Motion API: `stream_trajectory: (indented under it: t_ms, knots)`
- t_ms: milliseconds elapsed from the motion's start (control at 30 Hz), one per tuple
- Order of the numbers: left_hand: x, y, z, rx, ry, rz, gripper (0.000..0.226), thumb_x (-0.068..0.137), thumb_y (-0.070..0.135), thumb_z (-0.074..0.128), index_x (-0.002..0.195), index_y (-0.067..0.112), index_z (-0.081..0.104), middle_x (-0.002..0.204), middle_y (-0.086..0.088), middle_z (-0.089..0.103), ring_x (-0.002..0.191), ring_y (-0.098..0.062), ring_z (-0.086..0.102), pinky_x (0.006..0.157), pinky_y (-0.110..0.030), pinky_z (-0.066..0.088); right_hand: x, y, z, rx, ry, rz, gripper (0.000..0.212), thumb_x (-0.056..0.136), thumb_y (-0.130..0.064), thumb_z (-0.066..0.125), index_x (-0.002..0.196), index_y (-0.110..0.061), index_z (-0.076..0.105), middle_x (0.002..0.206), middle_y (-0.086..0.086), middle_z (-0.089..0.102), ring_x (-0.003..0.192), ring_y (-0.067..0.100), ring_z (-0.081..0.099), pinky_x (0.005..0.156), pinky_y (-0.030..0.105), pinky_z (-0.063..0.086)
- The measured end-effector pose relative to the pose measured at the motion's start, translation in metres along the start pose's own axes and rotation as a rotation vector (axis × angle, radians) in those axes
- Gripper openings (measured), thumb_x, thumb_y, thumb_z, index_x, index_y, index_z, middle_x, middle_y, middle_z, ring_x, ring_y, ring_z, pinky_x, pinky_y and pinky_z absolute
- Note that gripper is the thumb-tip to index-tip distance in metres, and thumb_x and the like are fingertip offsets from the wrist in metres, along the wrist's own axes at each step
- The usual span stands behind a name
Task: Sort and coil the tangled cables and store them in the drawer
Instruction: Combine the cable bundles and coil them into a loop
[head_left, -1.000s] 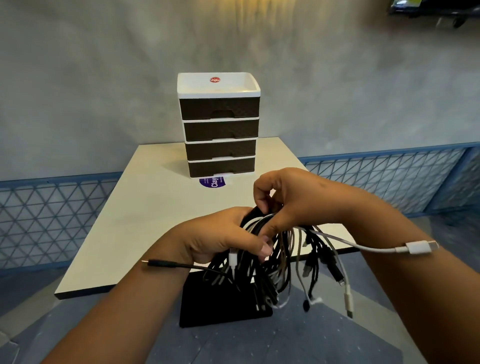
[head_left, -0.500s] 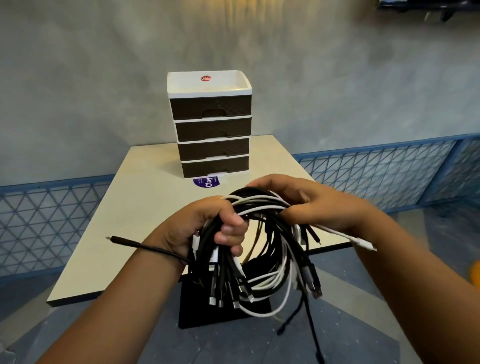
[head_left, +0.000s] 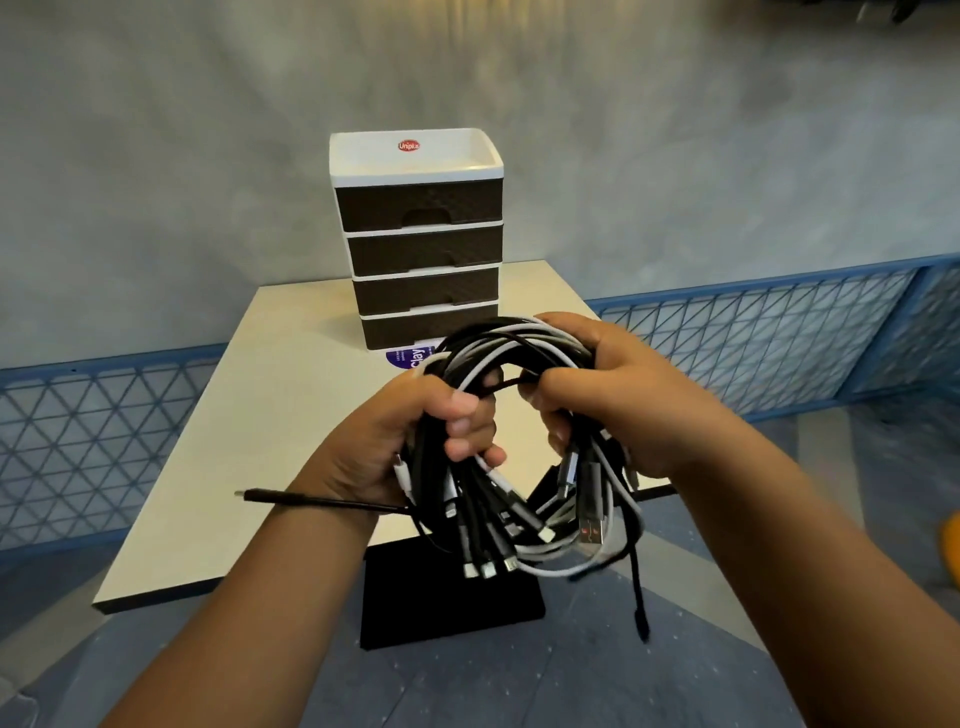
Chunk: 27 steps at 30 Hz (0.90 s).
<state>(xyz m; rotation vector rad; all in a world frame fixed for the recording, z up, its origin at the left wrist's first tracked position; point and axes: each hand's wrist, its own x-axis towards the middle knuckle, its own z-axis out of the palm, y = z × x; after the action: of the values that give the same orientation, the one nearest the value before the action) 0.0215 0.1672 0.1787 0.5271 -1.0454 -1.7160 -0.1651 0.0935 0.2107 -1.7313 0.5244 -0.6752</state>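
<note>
A pale rectangular table carries a white-framed plastic drawer unit with four dark brown drawers, all closed. Above the table's near edge, the left hand and right hand each grip a looped bundle of black and white cables, connectors dangling.

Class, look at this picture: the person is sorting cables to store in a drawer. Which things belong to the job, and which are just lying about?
Belong to the job:
- tangled bundle of black and white cables
- left hand and right hand, both gripping the bundle
- brown and white plastic four-drawer unit, all drawers closed

Just lying about:
- purple round sticker
- cream square table
- blue mesh fence
</note>
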Motion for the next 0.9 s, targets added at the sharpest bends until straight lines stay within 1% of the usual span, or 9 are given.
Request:
stream_trajectory:
  t_ms: [133,200,333,433,500,600,700,800,900]
  knots:
    - [-0.001,0.012,-0.005,0.507,0.211,-0.029,0.054,0.072,0.008,0.074,0.122,0.004,0.053,0.078,-0.007,0.069,0.086,-0.025,0.071,0.078,-0.037,0.057,0.005,-0.002,-0.008,-0.165,0.005,0.018,0.016,0.083,0.001,0.058,0.096,-0.007,0.061,0.074,0.019,0.053,0.058,0.021,0.053,0.056,0.034,0.049]
    - [-0.003,0.021,-0.01,0.705,0.251,-0.109,0.063,0.077,0.008,0.078,0.132,0.017,0.049,0.097,-0.004,0.074,0.1,-0.021,0.07,0.08,-0.028,0.056,0.007,-0.002,-0.009,-0.252,-0.005,0.028,0.021,0.087,0.002,0.057,0.099,-0.014,0.062,0.072,0.012,0.054,0.059,0.019,0.054,0.055,0.031,0.05]
    - [-0.008,0.042,-0.018,1.052,0.167,-0.283,0.069,0.074,0.033,0.082,0.134,0.03,0.048,0.121,0.01,0.067,0.115,-0.007,0.062,0.098,-0.029,0.05,0.012,0.0,-0.004,-0.385,-0.087,0.02,0.027,0.087,-0.003,0.058,0.106,-0.022,0.063,0.074,0.004,0.058,0.06,0.013,0.055,0.055,0.027,0.05]
    - [-0.002,0.047,-0.014,1.234,0.179,-0.227,0.085,0.066,0.048,0.084,0.139,0.033,0.043,0.13,0.017,0.059,0.12,-0.001,0.056,0.105,-0.033,0.046,0.018,-0.001,0.002,-0.46,-0.146,0.003,0.031,0.086,-0.004,0.06,0.104,-0.03,0.062,0.073,-0.008,0.06,0.061,0.004,0.056,0.056,0.021,0.048]
    - [0.007,0.044,-0.01,1.209,0.183,-0.139,0.068,0.069,0.036,0.083,0.13,0.026,0.055,0.117,0.008,0.068,0.107,-0.01,0.065,0.096,-0.037,0.053,0.021,-0.004,0.004,-0.485,-0.168,-0.011,0.033,0.085,-0.005,0.062,0.107,-0.03,0.061,0.074,-0.012,0.061,0.062,0.001,0.057,0.056,0.017,0.046]
    - [0.011,0.039,-0.013,0.85,0.201,-0.108,0.037,0.075,0.005,0.072,0.111,0.003,0.064,0.084,-0.012,0.071,0.079,-0.026,0.07,0.078,-0.039,0.057,0.028,-0.008,0.004,-0.454,-0.146,-0.032,0.037,0.084,-0.003,0.063,0.113,-0.024,0.054,0.076,-0.007,0.061,0.058,0.001,0.056,0.054,0.017,0.045]
    - [0.008,0.029,-0.019,0.682,0.258,-0.172,0.029,0.076,0.004,0.066,0.103,-0.005,0.062,0.063,-0.009,0.06,0.062,-0.023,0.064,0.071,-0.037,0.055,0.036,-0.005,0.005,-0.411,-0.149,-0.008,0.042,0.083,-0.002,0.064,0.112,-0.025,0.044,0.078,-0.002,0.062,0.055,0.002,0.056,0.054,0.017,0.046]
    - [0.009,0.022,-0.022,0.693,0.386,-0.136,0.017,0.083,-0.002,0.062,0.099,-0.007,0.059,0.056,-0.005,0.047,0.051,-0.017,0.051,0.064,-0.036,0.053,0.042,0.011,0.003,-0.316,-0.15,0.023,0.046,0.085,-0.006,0.069,0.117,-0.026,0.042,0.095,0.01,0.067,0.071,0.013,0.063,0.065,0.028,0.055]
    - [0.011,0.022,-0.028,0.706,0.549,-0.09,0.018,0.086,-0.005,0.056,0.104,-0.006,0.059,0.056,-0.006,0.043,0.048,-0.018,0.044,0.06,-0.036,0.054,0.041,0.033,0.0,-0.014,-0.137,0.102,0.045,0.088,-0.035,0.061,0.129,-0.03,0.043,0.121,0.01,0.062,0.101,0.019,0.064,0.086,0.035,0.056]
